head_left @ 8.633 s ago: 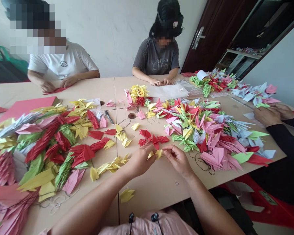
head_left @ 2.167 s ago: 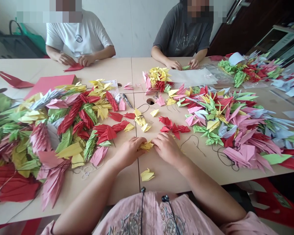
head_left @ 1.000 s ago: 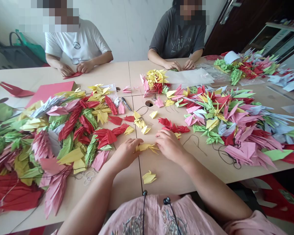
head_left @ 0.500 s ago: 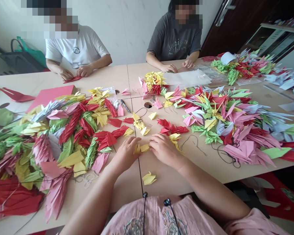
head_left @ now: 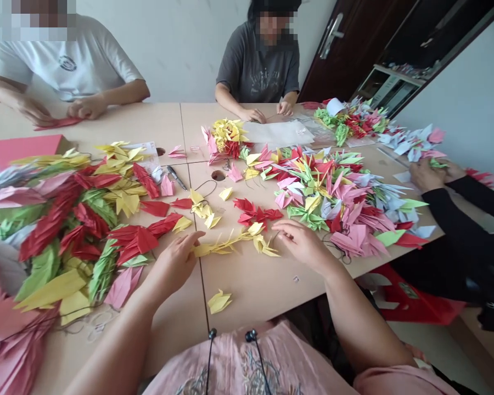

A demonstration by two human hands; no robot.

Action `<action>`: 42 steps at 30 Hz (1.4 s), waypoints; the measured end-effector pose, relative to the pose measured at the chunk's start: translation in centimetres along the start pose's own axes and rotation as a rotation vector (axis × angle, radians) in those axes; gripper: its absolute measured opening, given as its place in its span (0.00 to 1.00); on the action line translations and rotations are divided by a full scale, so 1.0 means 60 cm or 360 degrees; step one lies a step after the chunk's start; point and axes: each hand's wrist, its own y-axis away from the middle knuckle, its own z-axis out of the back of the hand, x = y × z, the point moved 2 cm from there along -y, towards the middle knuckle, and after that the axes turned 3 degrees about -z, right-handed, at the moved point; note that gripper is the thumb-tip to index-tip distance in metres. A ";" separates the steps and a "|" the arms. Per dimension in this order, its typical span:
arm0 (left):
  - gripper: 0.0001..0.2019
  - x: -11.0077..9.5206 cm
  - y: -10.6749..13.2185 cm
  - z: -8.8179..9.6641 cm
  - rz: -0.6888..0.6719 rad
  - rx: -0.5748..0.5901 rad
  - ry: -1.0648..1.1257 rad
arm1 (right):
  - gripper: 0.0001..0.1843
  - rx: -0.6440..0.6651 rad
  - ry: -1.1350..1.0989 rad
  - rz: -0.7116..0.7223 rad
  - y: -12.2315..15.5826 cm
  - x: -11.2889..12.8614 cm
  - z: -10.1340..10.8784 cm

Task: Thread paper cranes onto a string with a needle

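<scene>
A white wall [head_left: 181, 49] is noted beyond the pale tables' [head_left: 251, 285] far edge; a dark door [head_left: 346, 60] is set rightward.

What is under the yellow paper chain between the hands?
Only bare table, whose seam passes under the chain near the left hand. What lies directly beneath the folded pieces is covered.

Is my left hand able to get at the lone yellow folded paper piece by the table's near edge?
Probably yes: the left hand sits close to the yellow folded paper piece, bare tabletop between.
</scene>
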 end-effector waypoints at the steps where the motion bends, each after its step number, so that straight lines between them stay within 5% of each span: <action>1: 0.26 0.002 -0.001 0.001 0.0004 -0.0005 -0.0008 | 0.18 0.0049 -0.0010 -0.0029 0.007 -0.006 -0.004; 6: 0.24 0.009 -0.005 0.007 0.0040 -0.0050 -0.0055 | 0.21 0.0210 -0.0053 -0.0154 0.021 -0.018 -0.041; 10: 0.23 0.012 -0.006 0.018 0.0095 -0.0095 -0.0083 | 0.07 0.0266 -0.0065 -0.0233 0.017 -0.021 -0.046; 27: 0.22 0.021 -0.008 0.026 0.0302 -0.0109 -0.0051 | 0.09 0.0173 -0.0269 -0.0401 0.047 -0.033 0.035; 32: 0.21 0.008 -0.011 0.020 0.0207 -0.0071 0.0083 | 0.10 0.0070 -0.0400 -0.0263 0.032 0.007 0.068; 37: 0.18 -0.048 -0.018 0.035 0.0012 0.0061 0.0371 | 0.09 -0.0039 -0.0563 0.0052 -0.018 0.085 0.116; 42: 0.26 -0.134 -0.046 0.072 -0.0506 0.0136 0.1484 | 0.09 -0.0071 -0.0747 0.0431 -0.079 0.180 0.139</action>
